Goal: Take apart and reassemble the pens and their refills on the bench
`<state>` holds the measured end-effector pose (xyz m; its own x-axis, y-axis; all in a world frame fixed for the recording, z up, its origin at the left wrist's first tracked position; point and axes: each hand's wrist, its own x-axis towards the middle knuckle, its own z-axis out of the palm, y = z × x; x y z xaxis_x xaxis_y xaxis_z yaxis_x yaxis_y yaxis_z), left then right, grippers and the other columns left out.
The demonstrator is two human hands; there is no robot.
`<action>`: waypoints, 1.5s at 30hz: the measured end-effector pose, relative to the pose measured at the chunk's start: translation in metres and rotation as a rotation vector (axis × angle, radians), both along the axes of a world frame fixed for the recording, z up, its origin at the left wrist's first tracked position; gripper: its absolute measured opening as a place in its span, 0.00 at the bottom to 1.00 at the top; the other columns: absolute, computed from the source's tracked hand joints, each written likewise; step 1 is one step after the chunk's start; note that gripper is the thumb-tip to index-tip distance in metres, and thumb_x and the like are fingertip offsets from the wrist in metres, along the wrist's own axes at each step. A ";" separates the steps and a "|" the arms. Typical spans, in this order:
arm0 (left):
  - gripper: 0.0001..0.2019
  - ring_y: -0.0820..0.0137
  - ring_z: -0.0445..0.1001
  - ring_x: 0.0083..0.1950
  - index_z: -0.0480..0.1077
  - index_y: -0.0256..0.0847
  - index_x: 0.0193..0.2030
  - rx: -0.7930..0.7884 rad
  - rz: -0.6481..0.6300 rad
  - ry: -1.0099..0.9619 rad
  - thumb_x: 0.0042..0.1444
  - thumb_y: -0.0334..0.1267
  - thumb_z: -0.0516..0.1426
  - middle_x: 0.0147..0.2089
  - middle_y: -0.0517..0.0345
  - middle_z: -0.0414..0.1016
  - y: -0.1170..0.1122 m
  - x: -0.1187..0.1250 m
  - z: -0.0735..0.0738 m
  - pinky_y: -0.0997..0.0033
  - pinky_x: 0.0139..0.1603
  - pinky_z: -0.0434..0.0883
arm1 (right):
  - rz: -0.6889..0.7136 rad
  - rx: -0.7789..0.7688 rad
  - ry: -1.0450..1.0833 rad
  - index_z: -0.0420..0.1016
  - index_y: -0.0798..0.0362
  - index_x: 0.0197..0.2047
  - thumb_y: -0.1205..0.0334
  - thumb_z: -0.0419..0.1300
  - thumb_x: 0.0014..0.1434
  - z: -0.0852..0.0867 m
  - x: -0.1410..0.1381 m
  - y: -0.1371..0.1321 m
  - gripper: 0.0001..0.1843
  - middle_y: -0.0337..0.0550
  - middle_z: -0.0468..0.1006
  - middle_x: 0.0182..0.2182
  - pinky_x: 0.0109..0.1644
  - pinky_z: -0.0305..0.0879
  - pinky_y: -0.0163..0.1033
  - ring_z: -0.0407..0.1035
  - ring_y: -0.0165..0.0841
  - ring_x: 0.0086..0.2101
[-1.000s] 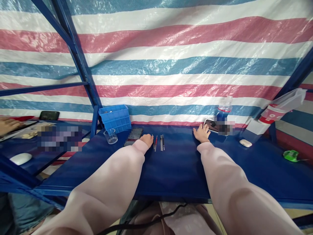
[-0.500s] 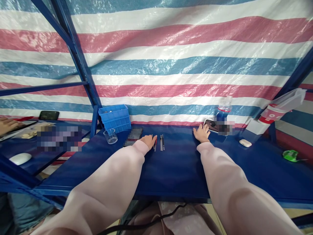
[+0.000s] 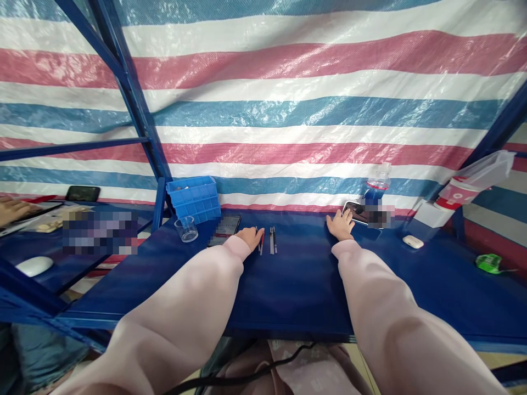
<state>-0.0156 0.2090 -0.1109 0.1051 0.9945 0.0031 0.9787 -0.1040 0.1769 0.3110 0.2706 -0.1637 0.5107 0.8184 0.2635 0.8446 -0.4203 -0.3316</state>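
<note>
My left hand (image 3: 248,238) rests on the blue table with its fingers curled together at a slim red pen (image 3: 262,241), which the thumb partly covers. Just right of it, several thin grey-and-black pen-like sticks (image 3: 272,241) lie side by side, apart from the fingers. Flat on the table to the right, my right hand (image 3: 341,225) has its fingers spread and nothing in them. Its fingertips are beside a phone (image 3: 353,211) with a lit screen; I cannot tell if they touch. A dark phone (image 3: 228,225) lies left of my left hand.
At the left stand a clear plastic cup (image 3: 187,229) and a blue bin (image 3: 194,200). Toward the right are a bottle (image 3: 375,186), a white box (image 3: 429,213), an earbud case (image 3: 413,241) and a green wrapper (image 3: 488,263). Another person's hand (image 3: 14,210) shows far left.
</note>
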 end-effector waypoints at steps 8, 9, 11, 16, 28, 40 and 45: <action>0.30 0.52 0.72 0.45 0.70 0.36 0.41 -0.008 -0.013 -0.006 0.58 0.55 0.35 0.42 0.41 0.74 0.001 -0.001 0.001 0.56 0.43 0.66 | 0.019 0.107 -0.101 0.53 0.61 0.60 0.54 0.43 0.59 0.002 0.001 -0.002 0.29 0.59 0.41 0.62 0.58 0.40 0.51 0.35 0.45 0.60; 0.30 0.52 0.72 0.45 0.70 0.37 0.41 -0.006 -0.014 -0.007 0.58 0.55 0.35 0.42 0.41 0.74 0.001 -0.001 0.001 0.56 0.43 0.66 | 0.019 0.118 -0.110 0.53 0.61 0.60 0.54 0.43 0.60 0.002 0.001 -0.002 0.28 0.59 0.41 0.62 0.58 0.40 0.51 0.35 0.45 0.60; 0.30 0.53 0.72 0.45 0.70 0.37 0.41 -0.001 -0.013 -0.009 0.58 0.55 0.35 0.42 0.41 0.74 0.001 -0.001 0.001 0.56 0.43 0.67 | 0.018 0.130 -0.117 0.54 0.61 0.59 0.54 0.43 0.60 0.003 0.002 -0.003 0.28 0.59 0.42 0.62 0.58 0.40 0.51 0.36 0.45 0.60; 0.30 0.54 0.72 0.44 0.70 0.37 0.40 0.000 -0.009 -0.007 0.58 0.55 0.35 0.41 0.41 0.74 0.002 -0.001 0.000 0.57 0.43 0.67 | 0.001 0.103 -0.096 0.55 0.60 0.59 0.54 0.44 0.59 0.003 0.001 -0.003 0.27 0.61 0.43 0.61 0.57 0.41 0.51 0.37 0.46 0.60; 0.30 0.54 0.72 0.44 0.70 0.37 0.40 -0.001 -0.014 0.015 0.58 0.55 0.34 0.41 0.43 0.74 0.001 -0.002 0.000 0.57 0.44 0.67 | 0.025 0.065 -0.090 0.59 0.62 0.56 0.54 0.45 0.59 0.001 0.002 -0.002 0.26 0.61 0.44 0.61 0.57 0.42 0.53 0.38 0.47 0.60; 0.30 0.53 0.72 0.44 0.70 0.38 0.40 0.002 -0.019 0.007 0.58 0.56 0.34 0.41 0.44 0.74 0.003 -0.003 -0.001 0.56 0.44 0.67 | 0.007 0.066 -0.083 0.63 0.62 0.53 0.55 0.46 0.59 0.001 0.003 -0.001 0.25 0.63 0.47 0.61 0.56 0.44 0.53 0.40 0.47 0.59; 0.30 0.53 0.72 0.44 0.70 0.38 0.40 0.004 -0.025 0.002 0.58 0.56 0.34 0.41 0.43 0.74 0.003 -0.003 -0.001 0.55 0.43 0.67 | 0.023 0.139 -0.127 0.66 0.60 0.51 0.57 0.46 0.58 0.004 0.003 -0.003 0.23 0.60 0.47 0.61 0.56 0.45 0.52 0.41 0.46 0.59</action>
<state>-0.0185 0.2116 -0.1118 0.1297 0.9915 0.0065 0.9763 -0.1289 0.1741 0.3140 0.2676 -0.1602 0.4477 0.7806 0.4362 0.8922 -0.3577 -0.2756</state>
